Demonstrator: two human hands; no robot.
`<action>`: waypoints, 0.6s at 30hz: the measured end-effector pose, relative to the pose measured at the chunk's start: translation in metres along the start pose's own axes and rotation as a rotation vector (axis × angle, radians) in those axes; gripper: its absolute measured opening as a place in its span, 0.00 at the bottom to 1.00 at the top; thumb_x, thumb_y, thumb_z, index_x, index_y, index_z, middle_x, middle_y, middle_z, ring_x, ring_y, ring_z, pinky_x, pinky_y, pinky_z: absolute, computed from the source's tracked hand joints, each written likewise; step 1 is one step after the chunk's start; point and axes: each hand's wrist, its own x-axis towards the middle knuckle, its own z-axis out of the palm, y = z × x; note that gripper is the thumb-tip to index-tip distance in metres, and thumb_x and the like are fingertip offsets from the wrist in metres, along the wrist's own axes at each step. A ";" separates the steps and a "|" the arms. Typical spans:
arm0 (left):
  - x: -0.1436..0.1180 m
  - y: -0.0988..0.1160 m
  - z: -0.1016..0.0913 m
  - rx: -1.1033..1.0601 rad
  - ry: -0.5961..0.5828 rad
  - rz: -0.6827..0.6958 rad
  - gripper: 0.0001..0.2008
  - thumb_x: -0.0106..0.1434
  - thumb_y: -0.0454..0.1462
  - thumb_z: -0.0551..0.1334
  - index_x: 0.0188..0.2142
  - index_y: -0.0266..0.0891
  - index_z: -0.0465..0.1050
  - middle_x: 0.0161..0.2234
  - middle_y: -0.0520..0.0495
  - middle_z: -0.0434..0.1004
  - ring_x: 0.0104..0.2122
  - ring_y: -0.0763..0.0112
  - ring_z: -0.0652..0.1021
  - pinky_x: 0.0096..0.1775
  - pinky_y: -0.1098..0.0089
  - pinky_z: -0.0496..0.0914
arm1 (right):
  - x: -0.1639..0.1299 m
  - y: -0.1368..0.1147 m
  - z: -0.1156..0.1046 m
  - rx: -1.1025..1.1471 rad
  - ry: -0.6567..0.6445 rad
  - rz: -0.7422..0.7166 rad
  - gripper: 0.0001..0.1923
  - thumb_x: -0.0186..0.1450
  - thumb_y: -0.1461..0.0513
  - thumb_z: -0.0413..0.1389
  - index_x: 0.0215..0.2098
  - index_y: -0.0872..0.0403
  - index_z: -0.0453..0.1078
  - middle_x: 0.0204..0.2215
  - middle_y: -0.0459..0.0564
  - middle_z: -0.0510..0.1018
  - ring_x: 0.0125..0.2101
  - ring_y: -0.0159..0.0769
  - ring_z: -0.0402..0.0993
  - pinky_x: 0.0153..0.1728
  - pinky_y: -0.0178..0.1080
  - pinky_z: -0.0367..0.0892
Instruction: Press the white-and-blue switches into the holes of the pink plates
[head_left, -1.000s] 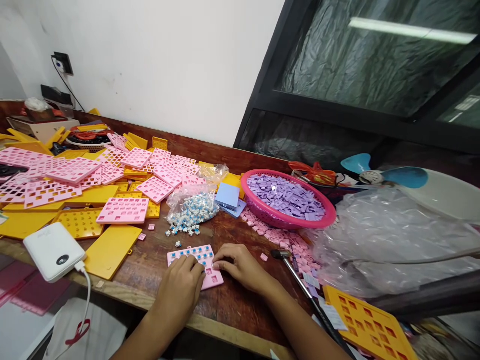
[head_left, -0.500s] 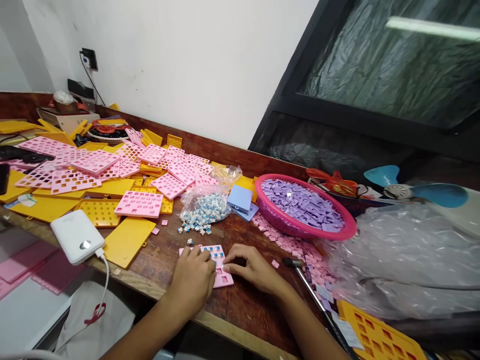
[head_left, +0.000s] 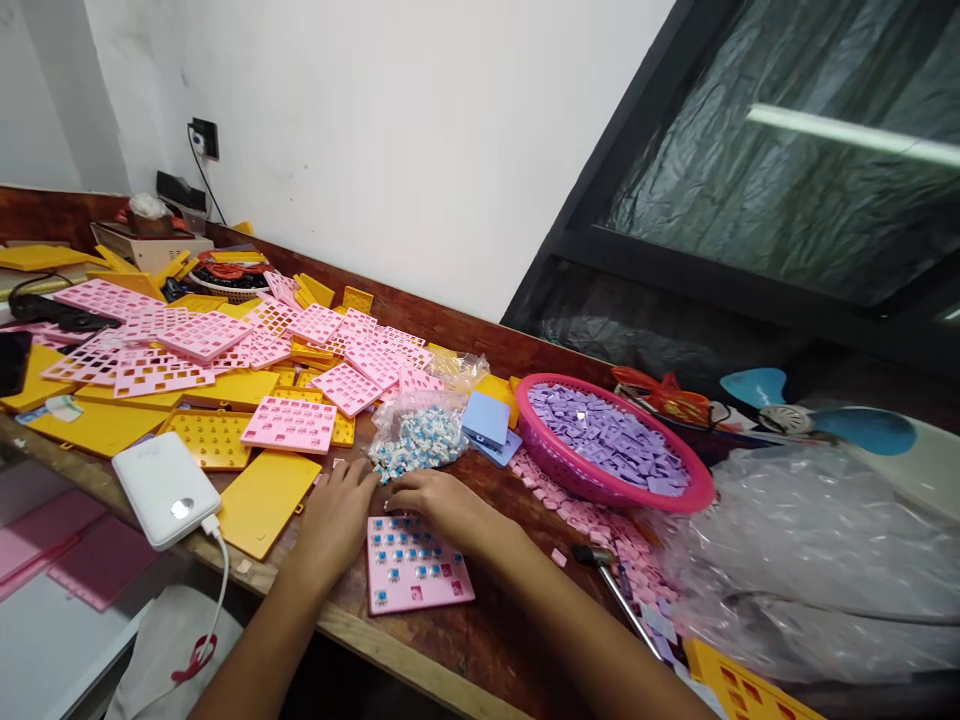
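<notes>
Head view: brown worktop (head_left: 487,632), white wall (head_left: 397,150), dark-framed window (head_left: 750,190) at right.
Pink plate (head_left: 409,575): flat near the front edge, partly filled with blue switches (head_left: 422,572).
Left hand (head_left: 337,512): near clear bag (head_left: 390,412), grip unclear.
Right hand (head_left: 444,505): over plate's far edge, fingers bent, grip unclear.

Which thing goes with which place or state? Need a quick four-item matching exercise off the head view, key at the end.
Things
1. Purple tiles
2. Pink plate by the hands
3. White power bank
4. Heap of blue-and-white pieces

Place or state
A. Plugged into a white cable
B. Partly covered by the right hand, some square slots bare
C. In and spilling from a clear bag
D. Piled inside a bright pink basket

Pairs: 1-D, 2-B, 3-A, 4-C
</notes>
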 end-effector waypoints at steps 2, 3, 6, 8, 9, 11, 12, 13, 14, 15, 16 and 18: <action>-0.002 0.001 0.002 0.008 -0.028 -0.003 0.16 0.72 0.33 0.54 0.55 0.43 0.73 0.57 0.41 0.73 0.55 0.54 0.70 0.52 0.56 0.67 | 0.015 0.006 0.004 0.005 -0.062 -0.063 0.16 0.70 0.70 0.54 0.47 0.48 0.80 0.45 0.50 0.82 0.44 0.38 0.78 0.47 0.37 0.68; -0.002 0.001 0.002 0.000 -0.042 -0.003 0.16 0.72 0.33 0.53 0.54 0.43 0.74 0.56 0.41 0.74 0.54 0.54 0.71 0.52 0.56 0.66 | 0.020 0.009 0.007 0.021 -0.080 -0.072 0.16 0.70 0.71 0.54 0.45 0.48 0.80 0.44 0.50 0.82 0.42 0.37 0.79 0.45 0.36 0.68; -0.002 -0.002 -0.001 -0.053 -0.066 -0.027 0.16 0.72 0.30 0.51 0.49 0.40 0.76 0.50 0.40 0.77 0.52 0.57 0.73 0.53 0.58 0.66 | 0.023 0.014 0.009 0.068 -0.073 -0.015 0.14 0.68 0.71 0.55 0.42 0.50 0.81 0.38 0.50 0.82 0.38 0.36 0.79 0.41 0.35 0.69; -0.002 -0.004 -0.001 -0.110 -0.067 -0.071 0.17 0.71 0.29 0.50 0.47 0.39 0.77 0.46 0.40 0.77 0.50 0.59 0.74 0.52 0.61 0.67 | 0.015 0.012 0.005 0.119 0.009 0.069 0.11 0.69 0.68 0.56 0.45 0.52 0.79 0.39 0.52 0.82 0.39 0.37 0.78 0.42 0.36 0.70; -0.002 -0.005 -0.002 -0.141 -0.062 -0.096 0.17 0.71 0.28 0.50 0.47 0.39 0.77 0.45 0.40 0.77 0.49 0.60 0.75 0.52 0.62 0.67 | 0.007 0.009 0.001 0.153 0.072 0.117 0.11 0.70 0.66 0.56 0.48 0.52 0.77 0.41 0.53 0.82 0.41 0.39 0.78 0.44 0.38 0.70; -0.003 -0.003 -0.003 -0.195 -0.033 -0.130 0.17 0.70 0.28 0.50 0.49 0.40 0.76 0.45 0.40 0.77 0.49 0.60 0.75 0.52 0.62 0.67 | -0.013 0.001 -0.006 0.228 0.201 0.214 0.12 0.73 0.62 0.54 0.53 0.52 0.74 0.45 0.54 0.80 0.45 0.40 0.76 0.47 0.40 0.70; -0.005 -0.002 -0.004 -0.223 -0.012 -0.130 0.17 0.71 0.29 0.51 0.49 0.40 0.75 0.45 0.41 0.77 0.49 0.60 0.76 0.51 0.62 0.68 | -0.025 -0.004 -0.010 0.260 0.243 0.247 0.13 0.74 0.61 0.52 0.52 0.52 0.74 0.46 0.54 0.80 0.45 0.41 0.76 0.48 0.41 0.69; -0.007 0.001 -0.006 -0.256 0.010 -0.118 0.15 0.71 0.30 0.52 0.49 0.40 0.75 0.45 0.41 0.76 0.48 0.60 0.76 0.51 0.62 0.68 | -0.037 -0.009 -0.012 0.288 0.254 0.274 0.13 0.75 0.60 0.51 0.50 0.52 0.75 0.45 0.53 0.80 0.45 0.41 0.76 0.48 0.41 0.69; -0.010 0.004 -0.008 -0.297 0.028 -0.095 0.14 0.70 0.30 0.53 0.49 0.40 0.75 0.45 0.42 0.76 0.46 0.61 0.77 0.50 0.63 0.69 | -0.049 -0.014 -0.013 0.322 0.258 0.308 0.13 0.75 0.59 0.51 0.49 0.52 0.76 0.44 0.53 0.79 0.44 0.40 0.76 0.48 0.41 0.69; -0.013 0.008 -0.011 -0.345 0.041 -0.067 0.13 0.70 0.31 0.54 0.48 0.40 0.74 0.45 0.43 0.75 0.45 0.62 0.77 0.49 0.63 0.70 | -0.060 -0.018 -0.013 0.359 0.259 0.342 0.13 0.75 0.58 0.51 0.48 0.52 0.77 0.43 0.53 0.79 0.43 0.40 0.76 0.46 0.41 0.69; -0.017 0.013 -0.014 -0.398 0.045 -0.035 0.12 0.70 0.32 0.54 0.47 0.40 0.74 0.45 0.44 0.75 0.43 0.63 0.77 0.47 0.64 0.70 | -0.069 -0.021 -0.011 0.396 0.260 0.374 0.12 0.75 0.57 0.52 0.47 0.52 0.77 0.42 0.52 0.79 0.42 0.40 0.76 0.45 0.40 0.69; -0.024 0.022 -0.021 -0.504 0.033 0.022 0.11 0.70 0.32 0.55 0.46 0.41 0.74 0.45 0.45 0.74 0.41 0.65 0.77 0.46 0.65 0.71 | -0.084 -0.024 -0.006 0.453 0.266 0.423 0.11 0.73 0.56 0.56 0.46 0.52 0.77 0.41 0.52 0.80 0.41 0.40 0.76 0.44 0.40 0.70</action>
